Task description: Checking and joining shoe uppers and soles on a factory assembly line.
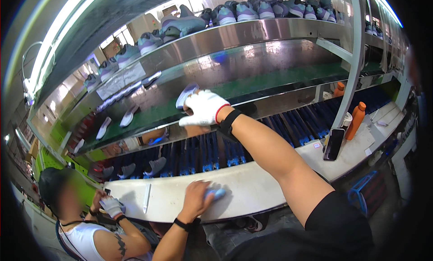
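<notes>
Right hand: your gloved right hand (204, 108) reaches out over the green conveyor belt (270, 82), its fingers curled onto a pale shoe sole (186, 95) that rests at the belt's near edge.
Left hand: your bare left hand (198, 198) lies flat on the desk (252, 188), fingers closed over a blue object (215, 194) of which only the tip shows; you cannot tell what it is.
Desk edge: the white desk curves from lower left to right; your left hand sits close to its near rim, with bare surface on both sides of it.
Open room: between your two hands runs a sunken bed of blue rollers (212, 152), beyond the desk's far edge and below the belt.
Belt: more soles (128, 116) lie spaced along it to the left, well apart from your right hand.
Top shelf: a metal shelf (252, 33) above the belt carries a row of grey and purple shoes (246, 10).
Desk items: a white pen-like stick (146, 198) lies to the left of your left hand; a dark phone (334, 144) leans at the upright post (354, 58), with an orange bottle (356, 120) just beside it.
Co-worker: another person at lower left has a gloved hand (111, 206) at the desk's left end, well apart from yours.
</notes>
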Tool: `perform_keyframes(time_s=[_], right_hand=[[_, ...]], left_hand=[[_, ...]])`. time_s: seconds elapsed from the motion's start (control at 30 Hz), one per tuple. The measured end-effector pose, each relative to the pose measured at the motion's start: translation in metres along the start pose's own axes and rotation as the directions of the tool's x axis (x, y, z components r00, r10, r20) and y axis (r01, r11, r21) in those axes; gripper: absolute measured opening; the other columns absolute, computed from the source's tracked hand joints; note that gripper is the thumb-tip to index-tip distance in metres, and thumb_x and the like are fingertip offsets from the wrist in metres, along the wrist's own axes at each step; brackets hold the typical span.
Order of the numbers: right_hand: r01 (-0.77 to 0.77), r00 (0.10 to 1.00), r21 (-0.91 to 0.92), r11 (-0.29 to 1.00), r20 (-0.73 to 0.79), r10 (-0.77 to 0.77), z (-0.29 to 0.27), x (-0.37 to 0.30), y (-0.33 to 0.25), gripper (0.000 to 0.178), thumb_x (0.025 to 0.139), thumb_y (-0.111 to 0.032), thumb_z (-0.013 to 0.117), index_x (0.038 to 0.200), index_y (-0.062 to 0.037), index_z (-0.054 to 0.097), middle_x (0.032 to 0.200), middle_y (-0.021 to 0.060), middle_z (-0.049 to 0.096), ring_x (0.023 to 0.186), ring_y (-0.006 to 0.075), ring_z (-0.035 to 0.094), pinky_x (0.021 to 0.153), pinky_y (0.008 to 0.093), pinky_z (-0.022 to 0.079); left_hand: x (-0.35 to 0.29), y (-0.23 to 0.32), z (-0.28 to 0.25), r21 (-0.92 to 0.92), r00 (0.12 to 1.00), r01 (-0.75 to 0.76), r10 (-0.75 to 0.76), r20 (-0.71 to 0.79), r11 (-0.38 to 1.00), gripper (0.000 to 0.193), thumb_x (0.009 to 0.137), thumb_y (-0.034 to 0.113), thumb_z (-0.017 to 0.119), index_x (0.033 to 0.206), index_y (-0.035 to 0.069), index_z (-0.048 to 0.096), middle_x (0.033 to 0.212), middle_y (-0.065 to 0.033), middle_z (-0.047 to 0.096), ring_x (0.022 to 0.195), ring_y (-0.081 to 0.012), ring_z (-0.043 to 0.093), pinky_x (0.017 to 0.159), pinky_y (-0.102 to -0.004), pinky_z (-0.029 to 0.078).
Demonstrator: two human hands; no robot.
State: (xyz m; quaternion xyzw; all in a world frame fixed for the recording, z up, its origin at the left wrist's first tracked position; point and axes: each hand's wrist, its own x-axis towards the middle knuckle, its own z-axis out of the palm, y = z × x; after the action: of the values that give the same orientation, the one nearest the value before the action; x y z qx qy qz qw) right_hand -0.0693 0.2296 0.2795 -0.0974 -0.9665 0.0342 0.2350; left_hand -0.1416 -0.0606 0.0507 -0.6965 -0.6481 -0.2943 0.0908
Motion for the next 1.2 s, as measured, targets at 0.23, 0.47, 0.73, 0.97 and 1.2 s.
perform_keyframes(time_s=[0.23, 0.47, 0.73, 0.97, 1.2], right_hand=[[0.277, 0.737, -0.106, 0.955, -0.614, -0.282, 0.008, -0.101, 0.0, 0.027, 0.08, -0.008, 0.089, 0.102, -0.0109, 0.072, 0.103, 0.0106, 0.074, 0.102, 0.0339, 0.072, 0.092, 0.0455, 0.058], [0.149, 0.786, 0.525, 0.838, -0.577, 0.222, 0.053, -0.296, -0.039, 0.033, 0.096, -0.023, 0.089, 0.114, -0.0043, 0.069, 0.105, 0.0091, 0.078, 0.094, 0.0219, 0.073, 0.089, 0.0376, 0.06], [0.007, 0.903, 0.975, 0.223, -0.103, 0.418, 0.102, -0.352, -0.1, 0.036, 0.106, -0.032, 0.079, 0.11, 0.0039, 0.073, 0.133, 0.0302, 0.074, 0.111, 0.0299, 0.076, 0.098, 0.042, 0.061], [0.048, 0.931, 0.877, 0.479, -0.213, 0.297, 0.133, -0.349, -0.117, 0.032, 0.095, -0.025, 0.09, 0.111, -0.0042, 0.071, 0.15, 0.031, 0.066, 0.115, 0.0333, 0.078, 0.091, 0.0377, 0.062], [0.048, 0.937, 0.806, 0.59, -0.242, 0.254, 0.14, -0.351, -0.112, 0.039, 0.089, -0.018, 0.095, 0.107, -0.0086, 0.061, 0.144, 0.0297, 0.07, 0.115, 0.0379, 0.079, 0.088, 0.0393, 0.064]], left_hand=[[0.024, 0.037, 0.009, -0.209, 1.0, -0.025, 0.022, -0.017, 0.978, 0.038, 0.097, 0.012, 0.074, 0.134, 0.007, 0.07, 0.118, -0.0159, 0.078, 0.105, -0.0365, 0.075, 0.089, -0.0462, 0.061], [-0.025, 0.091, 0.037, -0.38, 0.925, -0.127, -0.028, -0.378, 0.916, 0.056, 0.08, 0.003, 0.088, 0.134, 0.008, 0.075, 0.129, -0.0123, 0.077, 0.113, -0.0365, 0.067, 0.101, -0.0451, 0.054], [-0.034, 0.119, 0.026, -0.774, 0.839, 0.206, -0.516, -0.175, 0.598, 0.016, 0.1, 0.005, 0.08, 0.095, -0.001, 0.067, 0.124, -0.0227, 0.079, 0.068, -0.0129, 0.071, 0.06, -0.0263, 0.056], [-0.042, 0.132, 0.014, -0.697, 0.915, 0.172, -0.376, -0.149, 0.696, 0.025, 0.095, 0.014, 0.088, 0.101, -0.002, 0.069, 0.132, -0.0278, 0.077, 0.085, -0.0213, 0.079, 0.074, -0.0307, 0.063], [-0.038, 0.127, 0.019, -0.581, 0.938, 0.128, -0.289, -0.193, 0.804, 0.037, 0.089, 0.021, 0.094, 0.099, 0.0, 0.065, 0.131, -0.0246, 0.077, 0.086, -0.0267, 0.081, 0.073, -0.0325, 0.064]])
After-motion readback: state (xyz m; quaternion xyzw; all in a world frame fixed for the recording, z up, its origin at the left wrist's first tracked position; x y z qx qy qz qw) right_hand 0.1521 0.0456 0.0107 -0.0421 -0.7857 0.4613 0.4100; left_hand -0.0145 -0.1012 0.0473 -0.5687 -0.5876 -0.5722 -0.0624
